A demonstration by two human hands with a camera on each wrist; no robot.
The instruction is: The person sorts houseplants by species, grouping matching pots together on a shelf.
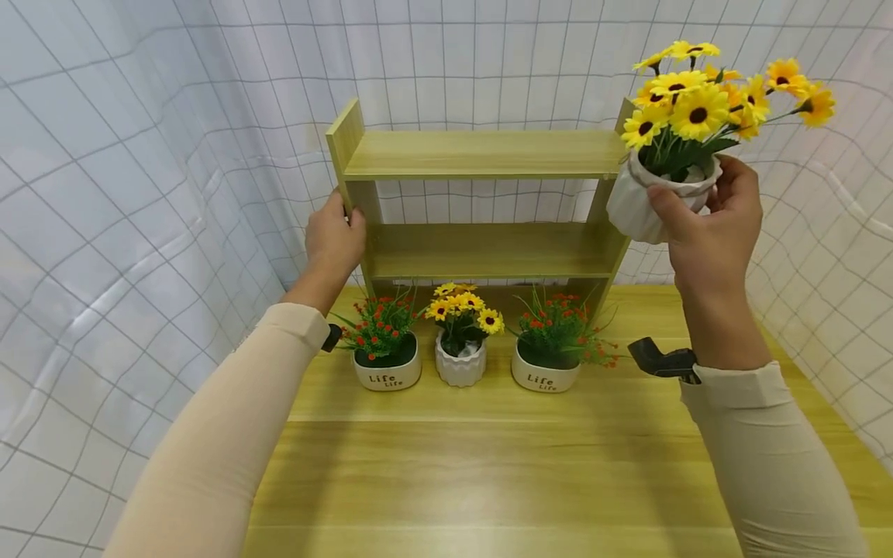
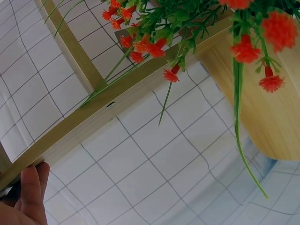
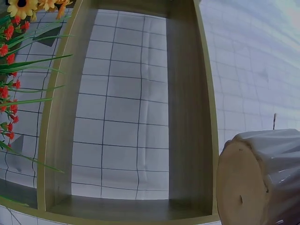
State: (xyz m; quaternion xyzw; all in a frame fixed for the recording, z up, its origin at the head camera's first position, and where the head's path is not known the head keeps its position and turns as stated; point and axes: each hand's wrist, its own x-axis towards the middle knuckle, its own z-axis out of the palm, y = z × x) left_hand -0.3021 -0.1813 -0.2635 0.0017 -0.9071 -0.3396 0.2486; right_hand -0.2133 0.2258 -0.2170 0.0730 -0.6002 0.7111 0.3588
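A two-tier wooden shelf (image 1: 481,155) stands at the back of the table. My left hand (image 1: 335,240) grips its left side panel, with the thumb at the front edge; in the left wrist view only a few fingers (image 2: 33,190) show against the wood. My right hand (image 1: 718,225) holds a white ribbed flowerpot (image 1: 636,203) with yellow daisy-like flowers (image 1: 698,112), up beside the shelf's right end. The thumb lies across the pot's front; the other fingers are partly hidden behind it. From below, the right wrist view shows the pot's base (image 3: 241,187).
Before the shelf stand two "Life" planters with red flowers, a left one (image 1: 387,372) and a right one (image 1: 546,373). Between them is a smaller white pot (image 1: 460,366) of yellow flowers. White grid-patterned curtains (image 1: 481,70) hang behind and at both sides of the wooden table (image 1: 474,473).
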